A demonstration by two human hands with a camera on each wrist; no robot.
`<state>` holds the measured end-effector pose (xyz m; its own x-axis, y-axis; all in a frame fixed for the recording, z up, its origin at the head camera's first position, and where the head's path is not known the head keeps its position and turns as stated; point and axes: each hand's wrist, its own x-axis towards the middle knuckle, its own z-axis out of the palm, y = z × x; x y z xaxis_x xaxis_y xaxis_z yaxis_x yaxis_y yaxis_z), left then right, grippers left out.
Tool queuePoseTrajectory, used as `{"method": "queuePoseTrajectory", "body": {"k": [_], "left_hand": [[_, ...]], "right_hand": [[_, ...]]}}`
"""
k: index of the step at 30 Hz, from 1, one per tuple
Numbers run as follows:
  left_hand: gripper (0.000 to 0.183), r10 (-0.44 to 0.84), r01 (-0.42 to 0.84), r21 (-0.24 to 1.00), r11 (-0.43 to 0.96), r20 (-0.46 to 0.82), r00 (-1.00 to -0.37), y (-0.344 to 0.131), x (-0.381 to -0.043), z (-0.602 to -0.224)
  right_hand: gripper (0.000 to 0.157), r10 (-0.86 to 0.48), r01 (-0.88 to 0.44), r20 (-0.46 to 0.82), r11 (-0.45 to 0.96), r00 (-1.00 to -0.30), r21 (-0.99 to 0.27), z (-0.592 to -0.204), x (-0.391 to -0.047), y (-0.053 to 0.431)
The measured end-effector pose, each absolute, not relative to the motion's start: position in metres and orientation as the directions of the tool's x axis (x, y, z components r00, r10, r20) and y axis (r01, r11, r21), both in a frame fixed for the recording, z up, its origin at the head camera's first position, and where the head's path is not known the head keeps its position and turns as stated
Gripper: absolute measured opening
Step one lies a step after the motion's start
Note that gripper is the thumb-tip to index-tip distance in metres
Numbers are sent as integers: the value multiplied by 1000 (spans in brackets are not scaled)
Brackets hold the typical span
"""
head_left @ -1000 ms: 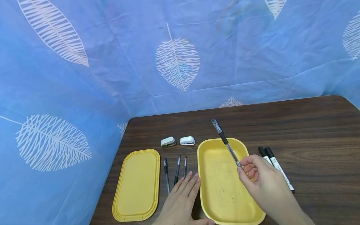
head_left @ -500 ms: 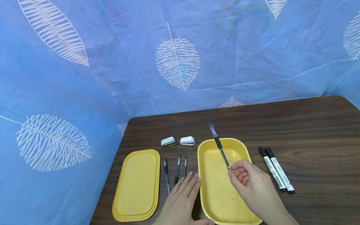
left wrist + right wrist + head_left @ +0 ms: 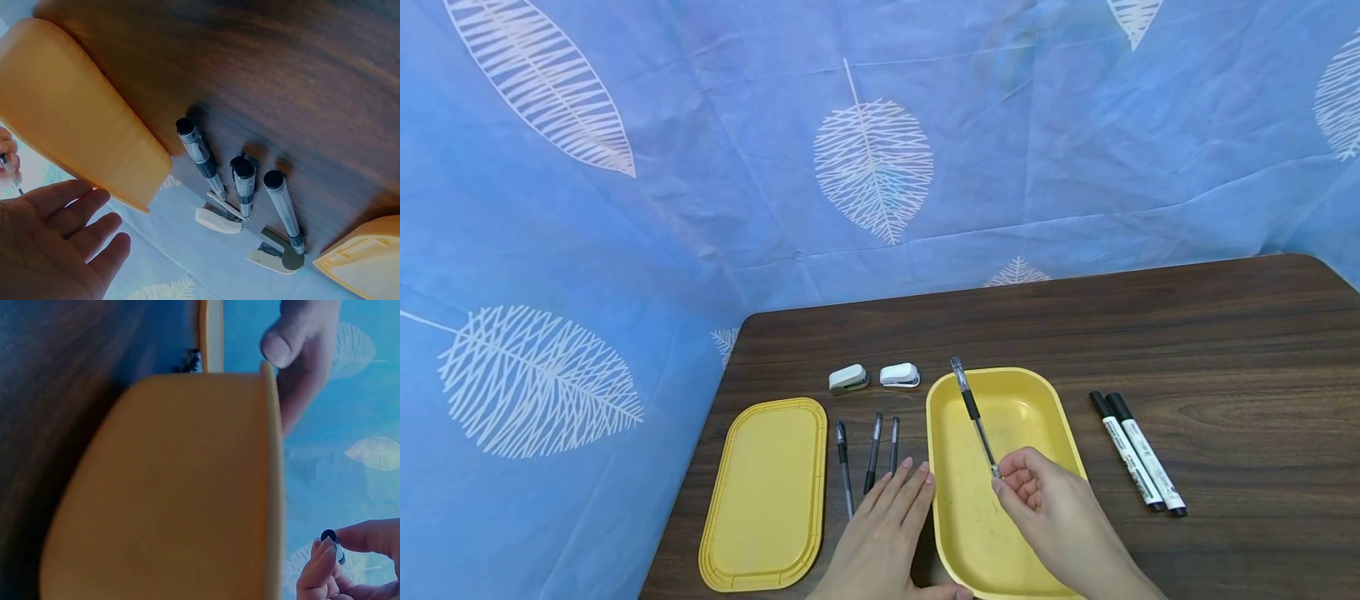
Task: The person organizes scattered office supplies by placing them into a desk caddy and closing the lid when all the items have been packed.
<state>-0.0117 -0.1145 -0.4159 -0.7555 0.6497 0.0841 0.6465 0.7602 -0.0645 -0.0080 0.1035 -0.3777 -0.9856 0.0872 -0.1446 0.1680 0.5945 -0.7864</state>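
Observation:
My right hand [image 3: 1056, 517] pinches a gel pen [image 3: 974, 414] by one end, between thumb and fingers. The pen has a clear barrel and black grip. It slants up and away over the yellow plastic box [image 3: 988, 542], its far end over the back rim. In the right wrist view, the pen [image 3: 340, 554] shows end-on in my fingertips. My left hand [image 3: 880, 533] lies at the box's left rim with fingers straight; in the left wrist view those fingers [image 3: 84, 200] reach along the rim. Just past the left fingertips lie three similar pens [image 3: 873, 454], the nearer ends partly hidden.
A yellow lid [image 3: 767, 496] lies flat at the left. Two small white staplers [image 3: 900, 375] sit behind the pens. Right of the box are two black-capped white markers [image 3: 1142, 458], side by side on the dark wooden table [image 3: 1247, 367]. A blue leaf-patterned cloth [image 3: 775, 150] hangs behind.
My right hand has moved left and toward me over the box, carrying the pen with it. The markers it partly covered are now fully in sight. My left hand stays in place.

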Motion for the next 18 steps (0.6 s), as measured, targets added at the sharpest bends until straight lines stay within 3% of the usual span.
{"method": "queuePoseTrajectory", "body": {"k": [18], "left_hand": [[106, 658, 652, -91, 753, 124, -743, -115, -12, -418]], "right_hand": [[13, 10, 187, -221, 567, -975, -802, -415, -5, 88]]}}
